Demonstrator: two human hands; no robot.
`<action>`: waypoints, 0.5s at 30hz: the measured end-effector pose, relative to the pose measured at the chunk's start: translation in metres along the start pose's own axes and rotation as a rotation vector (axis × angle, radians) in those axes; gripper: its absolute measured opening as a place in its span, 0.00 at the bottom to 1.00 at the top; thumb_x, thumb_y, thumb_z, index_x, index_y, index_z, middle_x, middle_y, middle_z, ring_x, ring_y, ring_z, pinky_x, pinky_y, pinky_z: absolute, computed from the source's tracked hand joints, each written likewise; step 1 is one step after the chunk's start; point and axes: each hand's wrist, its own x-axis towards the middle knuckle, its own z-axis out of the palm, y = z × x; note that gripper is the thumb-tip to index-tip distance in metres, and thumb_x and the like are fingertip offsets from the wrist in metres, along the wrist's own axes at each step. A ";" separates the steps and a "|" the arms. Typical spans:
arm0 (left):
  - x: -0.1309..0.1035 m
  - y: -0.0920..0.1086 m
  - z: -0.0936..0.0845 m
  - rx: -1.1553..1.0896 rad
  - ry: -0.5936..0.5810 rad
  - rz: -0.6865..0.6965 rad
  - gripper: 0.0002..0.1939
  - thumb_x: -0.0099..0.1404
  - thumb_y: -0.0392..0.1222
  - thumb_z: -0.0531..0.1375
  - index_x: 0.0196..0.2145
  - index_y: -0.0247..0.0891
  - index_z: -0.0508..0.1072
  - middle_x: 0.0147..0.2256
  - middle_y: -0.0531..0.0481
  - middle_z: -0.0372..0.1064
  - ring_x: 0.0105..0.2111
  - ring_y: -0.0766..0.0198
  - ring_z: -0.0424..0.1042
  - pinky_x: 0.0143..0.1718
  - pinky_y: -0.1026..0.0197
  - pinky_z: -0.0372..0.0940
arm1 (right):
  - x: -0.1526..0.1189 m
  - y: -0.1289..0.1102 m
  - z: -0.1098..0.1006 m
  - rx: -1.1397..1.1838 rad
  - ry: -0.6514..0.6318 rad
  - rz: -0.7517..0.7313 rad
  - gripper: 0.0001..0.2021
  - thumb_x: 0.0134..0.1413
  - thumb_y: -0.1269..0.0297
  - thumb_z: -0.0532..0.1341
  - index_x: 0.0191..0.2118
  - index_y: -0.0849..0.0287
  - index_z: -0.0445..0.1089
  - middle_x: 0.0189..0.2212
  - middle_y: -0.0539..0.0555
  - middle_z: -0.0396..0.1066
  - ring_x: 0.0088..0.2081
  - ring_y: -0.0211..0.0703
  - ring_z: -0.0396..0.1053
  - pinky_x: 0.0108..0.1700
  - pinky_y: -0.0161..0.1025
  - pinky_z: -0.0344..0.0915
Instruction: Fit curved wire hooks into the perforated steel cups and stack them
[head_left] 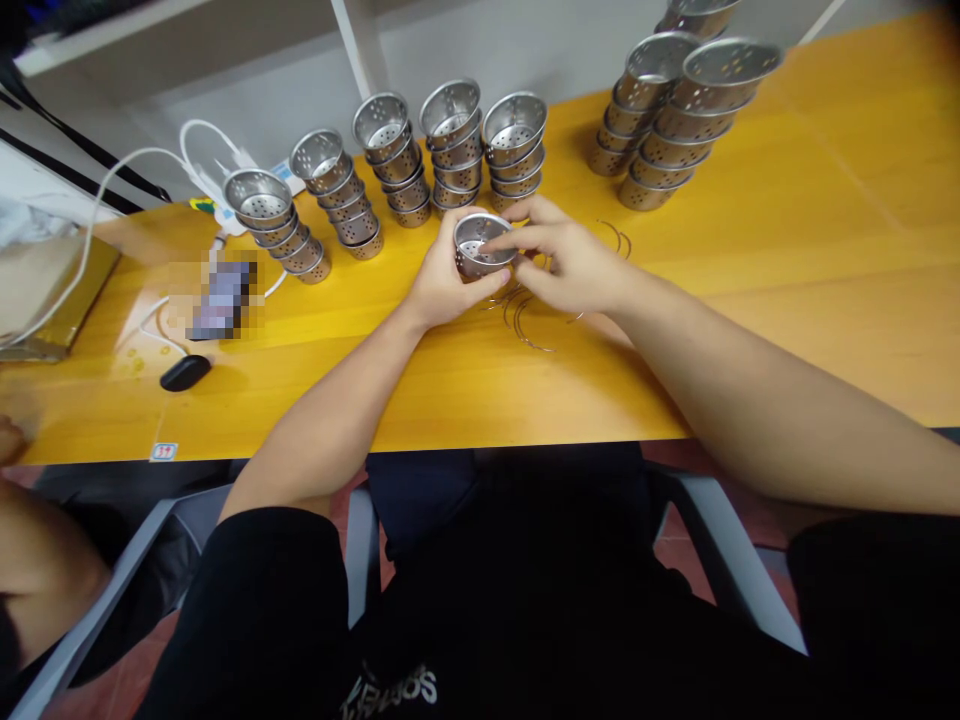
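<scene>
A small perforated metal cup (484, 262) is held above the table, its open top tilted toward me. My left hand (439, 275) wraps around its left side, closed, with the thumb along the lower front. On the right side, my right hand (562, 255) has closed on the rim: a finger reaches inside the cup and the thumb is by the outer wall. Whether a thin wire is also between those fingers is too small to tell. Beneath the hands lie several thin curved wires (517, 325), partly hidden by the right hand.
Stacks of similar cups (450, 140) line the back of the yellow table (450, 400), with taller stacks (679, 125) at the back right. To the left are a blurred-out phone (221, 300), white cables (94, 215), a black oval object (185, 372) and another person's leg (49, 560).
</scene>
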 end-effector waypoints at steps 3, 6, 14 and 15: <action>0.000 0.006 -0.001 0.010 -0.018 -0.030 0.50 0.82 0.82 0.67 0.82 0.51 0.55 0.72 0.40 0.72 0.76 0.40 0.81 0.84 0.30 0.74 | 0.000 0.003 0.002 0.000 -0.020 0.009 0.18 0.72 0.45 0.82 0.62 0.40 0.92 0.72 0.60 0.82 0.76 0.80 0.76 0.73 0.81 0.84; 0.000 0.007 0.001 0.020 -0.021 -0.064 0.52 0.81 0.84 0.67 0.82 0.51 0.56 0.72 0.41 0.72 0.76 0.41 0.81 0.84 0.30 0.74 | -0.001 0.004 0.001 0.001 -0.023 0.009 0.20 0.71 0.44 0.81 0.63 0.39 0.92 0.73 0.60 0.81 0.77 0.81 0.76 0.73 0.80 0.85; -0.001 -0.004 0.002 0.042 -0.011 -0.129 0.59 0.78 0.87 0.69 0.86 0.52 0.52 0.78 0.36 0.70 0.80 0.38 0.78 0.85 0.32 0.75 | -0.002 0.001 -0.005 0.084 0.034 0.003 0.46 0.70 0.31 0.82 0.84 0.40 0.74 0.76 0.60 0.82 0.69 0.74 0.83 0.73 0.75 0.84; -0.001 -0.006 0.001 0.039 -0.021 -0.124 0.59 0.79 0.86 0.69 0.87 0.52 0.51 0.79 0.35 0.69 0.81 0.37 0.78 0.85 0.32 0.75 | -0.001 0.001 -0.004 0.087 0.035 0.015 0.50 0.67 0.28 0.83 0.86 0.38 0.72 0.76 0.60 0.81 0.70 0.75 0.82 0.74 0.75 0.84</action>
